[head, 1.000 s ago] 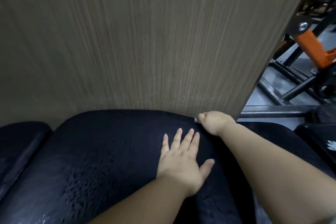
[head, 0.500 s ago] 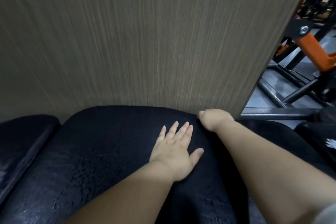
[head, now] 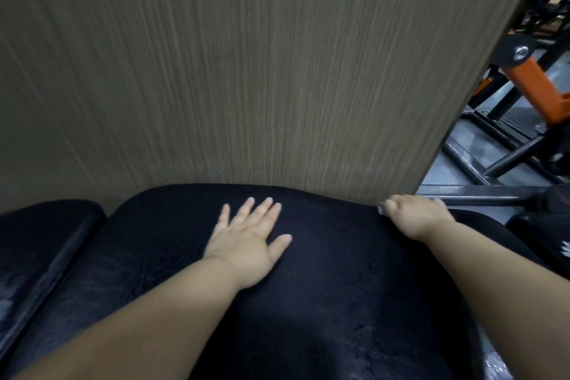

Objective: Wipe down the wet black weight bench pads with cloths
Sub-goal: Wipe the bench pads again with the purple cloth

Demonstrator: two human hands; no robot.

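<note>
The black bench pad [head: 92, 281] fills the lower view, its far edge against a wood-grain panel. A fuzzy black cloth [head: 339, 287] looks spread over the pad's middle and right, though black on black makes its edges hard to tell. My left hand [head: 246, 241] lies flat on the cloth, fingers straight and spread toward the panel. My right hand [head: 413, 216] is curled round the cloth's far right corner at the pad's edge, its fingertips hidden. A second black pad [head: 40, 244] lies at the left, with a seam between the two.
The wood-grain panel [head: 246, 71] stands upright right behind the pad. To the right are black steel frame bars [head: 481, 194] and an orange machine part [head: 539, 86] on a grey floor. Another dark pad [head: 543, 237] sits at the right edge.
My left hand has slid left and a little farther across the cloth, staying flat. My right hand has kept its grip at the far right corner.
</note>
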